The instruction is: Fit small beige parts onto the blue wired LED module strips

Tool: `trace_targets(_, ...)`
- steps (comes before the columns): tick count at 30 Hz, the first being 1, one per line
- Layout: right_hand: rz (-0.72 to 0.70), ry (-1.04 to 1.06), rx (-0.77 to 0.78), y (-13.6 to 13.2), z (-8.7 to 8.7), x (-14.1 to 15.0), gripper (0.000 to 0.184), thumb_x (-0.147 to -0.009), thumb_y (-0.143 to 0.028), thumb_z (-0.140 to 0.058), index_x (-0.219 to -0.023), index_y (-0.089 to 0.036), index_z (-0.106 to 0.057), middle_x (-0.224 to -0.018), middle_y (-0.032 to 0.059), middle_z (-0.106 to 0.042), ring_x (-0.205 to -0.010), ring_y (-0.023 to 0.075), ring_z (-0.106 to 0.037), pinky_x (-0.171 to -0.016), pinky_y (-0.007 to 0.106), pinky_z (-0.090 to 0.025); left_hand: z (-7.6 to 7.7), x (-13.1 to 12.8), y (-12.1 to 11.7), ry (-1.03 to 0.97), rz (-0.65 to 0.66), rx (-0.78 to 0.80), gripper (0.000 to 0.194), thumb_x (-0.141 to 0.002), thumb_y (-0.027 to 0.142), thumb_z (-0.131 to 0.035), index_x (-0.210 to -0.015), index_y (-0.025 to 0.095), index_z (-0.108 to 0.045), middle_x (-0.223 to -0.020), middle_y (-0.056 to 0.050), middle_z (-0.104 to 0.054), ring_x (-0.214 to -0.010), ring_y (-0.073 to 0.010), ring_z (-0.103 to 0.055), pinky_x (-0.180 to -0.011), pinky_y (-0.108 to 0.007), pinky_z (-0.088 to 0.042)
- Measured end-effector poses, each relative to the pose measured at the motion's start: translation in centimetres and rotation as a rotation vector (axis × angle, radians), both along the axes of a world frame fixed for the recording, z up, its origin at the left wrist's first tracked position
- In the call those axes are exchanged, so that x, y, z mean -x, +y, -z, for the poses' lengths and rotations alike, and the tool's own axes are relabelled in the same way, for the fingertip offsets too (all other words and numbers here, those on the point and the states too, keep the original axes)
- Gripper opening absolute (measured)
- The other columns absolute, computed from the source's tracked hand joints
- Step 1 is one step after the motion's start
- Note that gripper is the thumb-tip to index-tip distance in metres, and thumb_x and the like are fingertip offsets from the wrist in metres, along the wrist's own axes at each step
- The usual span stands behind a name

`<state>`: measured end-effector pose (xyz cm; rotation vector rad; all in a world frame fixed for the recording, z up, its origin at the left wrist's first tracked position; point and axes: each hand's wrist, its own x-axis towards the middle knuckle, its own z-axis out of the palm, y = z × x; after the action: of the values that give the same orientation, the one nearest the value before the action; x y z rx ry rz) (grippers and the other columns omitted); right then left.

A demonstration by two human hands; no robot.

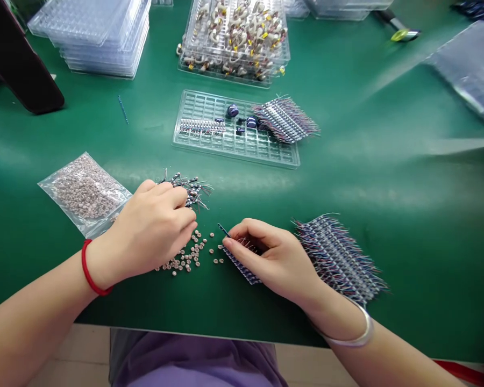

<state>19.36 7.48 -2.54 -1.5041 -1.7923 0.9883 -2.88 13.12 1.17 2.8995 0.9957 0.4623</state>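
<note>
My left hand (157, 226) is closed, knuckles up, beside a loose pile of small parts with wire leads (193, 191). Whatever its fingertips pinch, if anything, is hidden. Small pinkish beads or rings (191, 252) lie scattered just below and right of it. Between thumb and forefinger, my right hand (274, 260) pinches a thin blue stick (223, 230). Under that hand lies a row of small wired parts (242, 269), partly covered by the palm. A larger mat of similar wired parts in rows (342, 260) rests to the right of the hand.
A clear bag of pinkish beads (84, 188) lies at left. Ahead sits a clear compartment tray (234, 153) with wired parts and dark coils. Stacked clear trays (100, 48), a filled tray (234, 43), another blue stick (123, 109) and a dark upright slab (20, 59) stand farther back.
</note>
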Motion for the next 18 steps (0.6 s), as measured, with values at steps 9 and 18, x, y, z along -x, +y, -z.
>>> trace_targets(9, 0.006, -0.023, 0.001, -0.39, 0.14, 0.04, 0.017, -0.086, -0.028, -0.06, -0.072, -0.021, -0.057, -0.061, 0.0, -0.057, -0.055, 0.0153, -0.053, -0.049, 0.027, -0.043, 0.44, -0.12, -0.03, 0.004, -0.004, -0.027, 0.031, -0.092, 0.022, -0.051, -0.064, 0.017, -0.064, -0.067, -0.002, -0.052, -0.065, -0.0166, -0.046, -0.061, -0.033, -0.027)
trace_targets(18, 0.015, -0.032, 0.009, -0.42, -0.01, 0.0, 0.017, -0.087, -0.029, -0.061, -0.071, -0.022, -0.057, -0.061, 0.0005, -0.058, -0.055, 0.0157, -0.053, -0.049, 0.027, -0.043, 0.54, -0.29, 0.01, 0.002, -0.002, -0.017, 0.032, -0.091, 0.02, -0.05, -0.062, 0.017, -0.061, -0.067, -0.003, -0.051, -0.065, -0.0169, -0.046, -0.06, -0.033, -0.026)
